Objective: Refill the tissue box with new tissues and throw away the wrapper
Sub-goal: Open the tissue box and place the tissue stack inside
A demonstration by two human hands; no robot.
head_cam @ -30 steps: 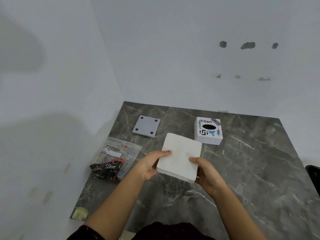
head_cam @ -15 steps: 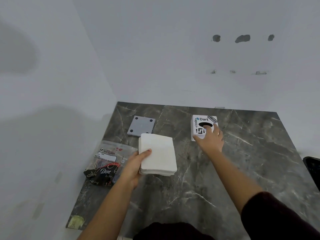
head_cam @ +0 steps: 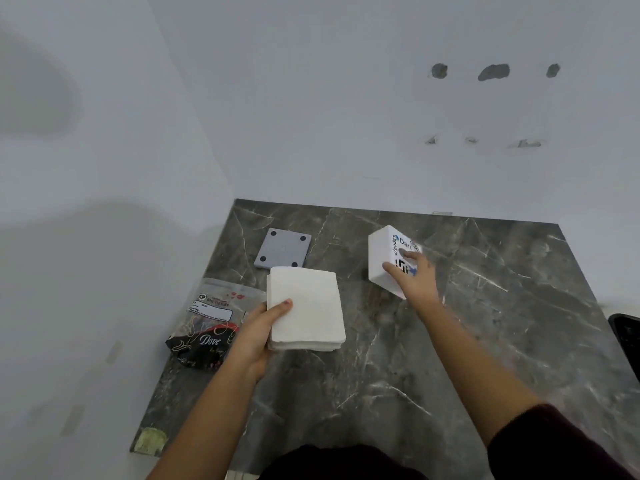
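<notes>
A stack of white tissues [head_cam: 306,308] lies flat on the dark marble table, and my left hand [head_cam: 258,332] grips its left edge with the thumb on top. The white cube tissue box [head_cam: 382,259], printed with "Dart" and an oval opening, is tilted up off the table at the middle right. My right hand [head_cam: 414,277] holds it by its printed top, fingers at the opening. The empty plastic wrapper [head_cam: 207,320], clear with a black "Dove" print, lies to the left of the tissues.
A grey square plate [head_cam: 283,249] with four dark dots lies behind the tissues. The marble table [head_cam: 485,341] sits in a corner of white walls. A black object [head_cam: 627,336] shows at the right edge.
My right hand left the tissue stack, reached to the box and tipped it up onto its edge. My left hand carried the stack leftward and holds it alone.
</notes>
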